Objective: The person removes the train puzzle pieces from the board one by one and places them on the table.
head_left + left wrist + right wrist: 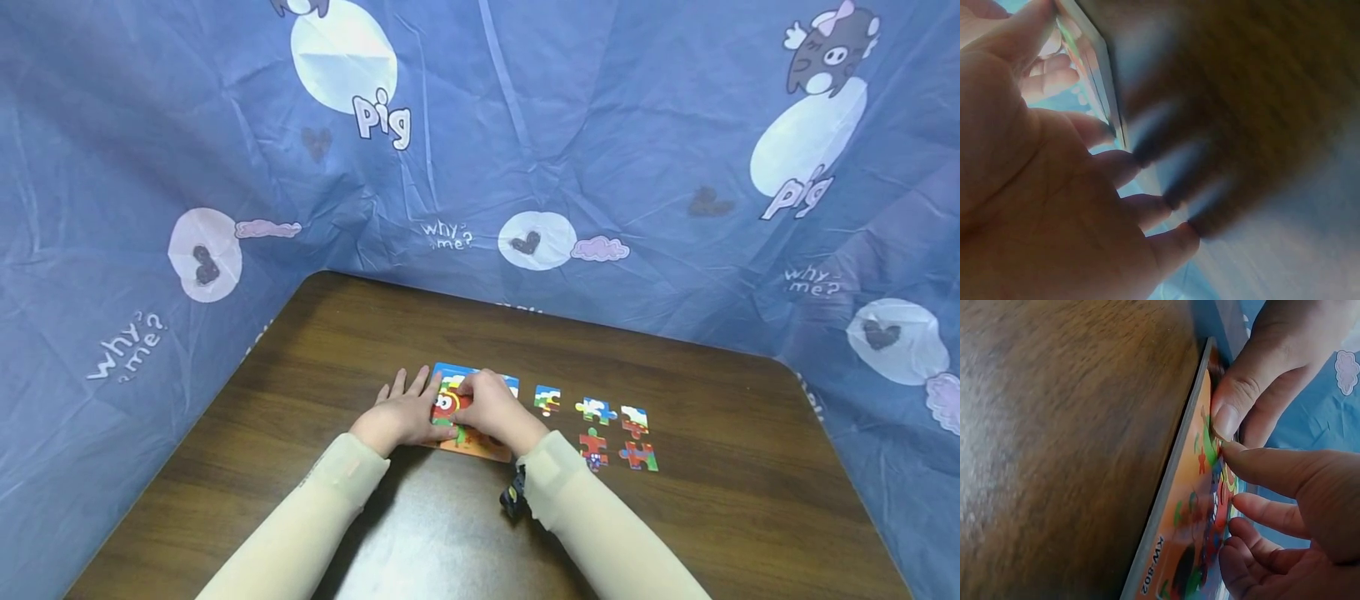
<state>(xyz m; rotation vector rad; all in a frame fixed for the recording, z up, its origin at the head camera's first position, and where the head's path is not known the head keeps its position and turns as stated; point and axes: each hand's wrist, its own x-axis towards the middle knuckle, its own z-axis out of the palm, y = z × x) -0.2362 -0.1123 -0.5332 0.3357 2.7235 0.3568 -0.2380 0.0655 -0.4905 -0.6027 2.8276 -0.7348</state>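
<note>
Sleeves (596,504) are crossing the lower frame; at centre, the left hand (396,418) is resting spread, the right hand (501,412) is touching the puzzle (480,444) with bent fingers (1272,515), pinch unclear; uneven pressing might shift it.

Right fingers (476,385) partly hide the puzzle board (480,448); a cartoon pig (302,7) is cropped

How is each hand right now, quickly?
Left hand: open, fingers spread, touching the puzzle board.
Right hand: fingers bent, touching it too; whether gripping anything, can't tell.
</note>
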